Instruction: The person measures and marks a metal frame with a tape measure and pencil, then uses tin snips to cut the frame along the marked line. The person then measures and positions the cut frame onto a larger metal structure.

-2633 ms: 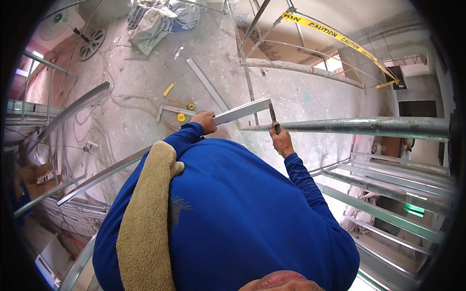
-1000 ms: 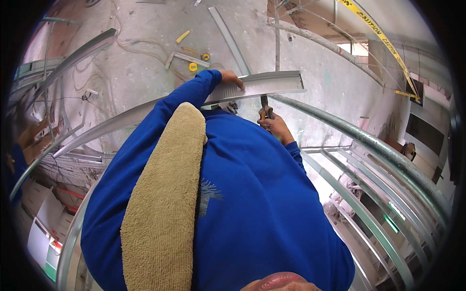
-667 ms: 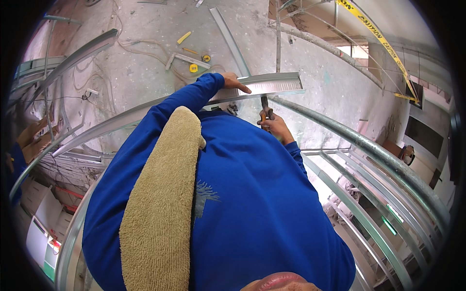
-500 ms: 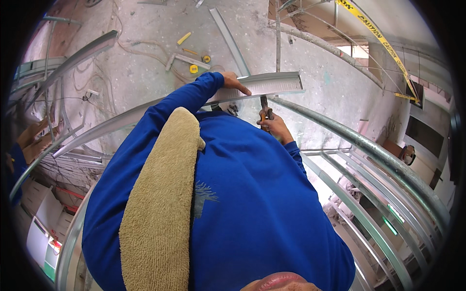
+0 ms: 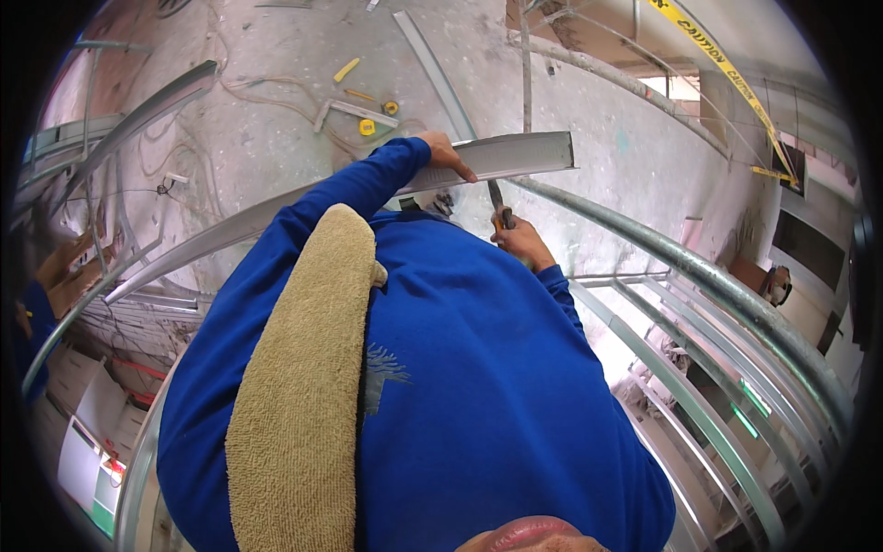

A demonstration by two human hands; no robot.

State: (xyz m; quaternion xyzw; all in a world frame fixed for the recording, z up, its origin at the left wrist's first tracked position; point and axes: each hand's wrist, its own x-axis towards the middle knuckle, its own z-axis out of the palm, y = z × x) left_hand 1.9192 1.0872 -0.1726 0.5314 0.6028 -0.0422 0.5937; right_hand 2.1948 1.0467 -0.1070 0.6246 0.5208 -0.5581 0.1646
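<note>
I observe the left hand (image 5: pixel 446 156) pinching the metal channel (image 5: pixel 529 155). The right hand (image 5: pixel 526 243), wrapped around an orange-handled tool (image 5: pixel 496 194), has shifted from the channel's right end to its near edge.

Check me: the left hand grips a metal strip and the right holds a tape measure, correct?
Not quite: the head view shows the right hand holding a dark metal tool instead; the left hand does grip the metal strip.
</note>
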